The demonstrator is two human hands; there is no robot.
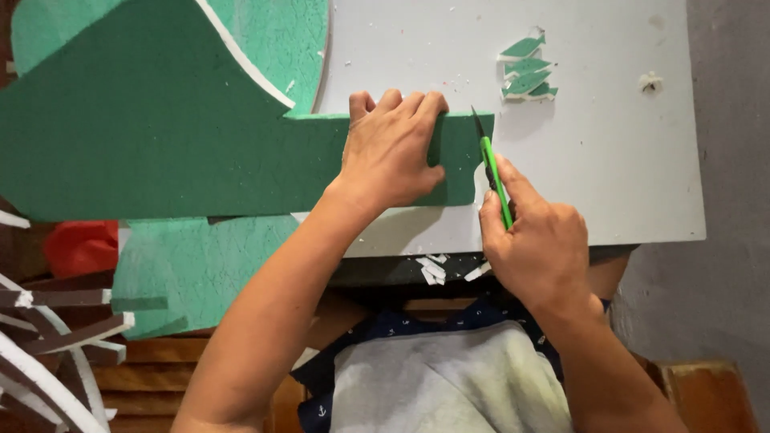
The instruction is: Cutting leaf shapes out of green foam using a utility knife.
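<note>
Head view, only camera. Green foam board lies flat on a grey table, its narrow arm pointing right and ending near the table's middle. The cut edge shows a white core under the green skin.

Left hand lies palm-down on that arm, fingers spread and curled over the far edge, thumb at the near edge, pinning it. Right hand is wrapped around a green craft knife, index finger along the spine, blade tip at the top corner of the arm's right end, just beside the left fingertips.

Handling, my read:
- Foam looks light and stiff but brittle. It'll dent under point pressure and snap if levered by the thin arm.
- Surface looks matte, so grip seems decent. Still light enough to skate on the table under blade load, hence a flat palm rather than a pinch.
- Best hold is close to the cut line on the arm, fingers kept off the blade path. Lift it by the wide body at left, not the arm.

Around it: four small green offcuts further back on the table, white scraps at the near table edge, a second, paler green foam sheet underneath, brown and white strips lower left.
</note>
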